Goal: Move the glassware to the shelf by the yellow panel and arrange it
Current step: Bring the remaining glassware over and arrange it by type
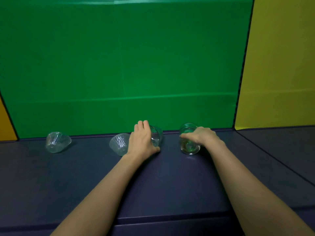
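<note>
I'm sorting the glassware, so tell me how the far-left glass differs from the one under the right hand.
The far-left glass is ribbed and flared; the right-hand glass is smooth and straight-sided. The far-left glass lies tipped on the dark surface, while the right-hand glass stands roughly upright. Nothing touches the far-left glass; the right hand grips the other. Both are clear and sit close to the green panel.

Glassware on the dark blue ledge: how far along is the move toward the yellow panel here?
Done: nothing visibly; no glass stands by the yellow panel. In hand: the left hand grips one clear smooth tumbler, the right hand another clear tumbler, both low on the dark blue ledge. Left: two clear ribbed glass bowls, one beside the left hand, one far left, untouched.
</note>
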### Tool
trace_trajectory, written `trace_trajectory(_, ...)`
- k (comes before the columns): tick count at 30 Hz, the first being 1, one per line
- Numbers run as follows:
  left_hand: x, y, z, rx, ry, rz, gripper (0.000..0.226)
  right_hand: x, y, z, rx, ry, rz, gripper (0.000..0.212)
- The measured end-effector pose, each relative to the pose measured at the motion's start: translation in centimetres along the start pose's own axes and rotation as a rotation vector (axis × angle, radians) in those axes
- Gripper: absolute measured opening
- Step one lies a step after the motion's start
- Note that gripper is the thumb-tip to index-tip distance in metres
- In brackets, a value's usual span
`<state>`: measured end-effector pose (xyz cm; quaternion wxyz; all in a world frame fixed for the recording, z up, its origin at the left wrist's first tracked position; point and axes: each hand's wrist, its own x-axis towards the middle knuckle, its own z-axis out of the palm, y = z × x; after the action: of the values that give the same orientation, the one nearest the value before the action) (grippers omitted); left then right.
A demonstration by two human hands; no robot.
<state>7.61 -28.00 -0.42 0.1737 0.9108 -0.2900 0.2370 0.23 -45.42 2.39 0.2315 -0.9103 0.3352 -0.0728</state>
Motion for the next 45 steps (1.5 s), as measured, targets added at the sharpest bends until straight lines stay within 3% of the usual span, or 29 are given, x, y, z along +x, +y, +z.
trace_trajectory(5, -0.2, 0.5, -0.7, -0.227, 0.053, -0.040, 0.087, -0.7, 0.4, -0.5, 0.005, -0.023, 0.012, 0.074)
trace_trajectory(13, -0.5, 1.7, -1.4, -0.474, 0.097, -0.057, 0.085, -1.9, 1.5, -0.2, -0.044, 0.037, 0.097, 0.097)
trace_trajectory(24, -0.9, 5.2, -3.5, -0.886, 0.233, -0.002, 0.083, -5.1, 6.9, -2.7, 0.316, 0.221, -0.014, 0.062)
trace_trajectory(28, -1.4, 9.9, -4.5, -1.055, 0.238, 0.067, 0.091, -7.0, 10.6, -5.3, 0.384, 0.382, -0.032, 0.072)
trace_trajectory(37, -4.0, 26.4, -4.7, -1.314, 0.111, 0.243, 0.092, -13.1, 24.4, -14.9, 0.549, 0.716, -0.097, 0.064)
trace_trajectory(45, -6.7, 39.5, -2.2, -1.377, 0.005, 0.280, 0.096, -15.5, 37.8, -20.0, 0.518, 0.794, -0.015, 0.074)
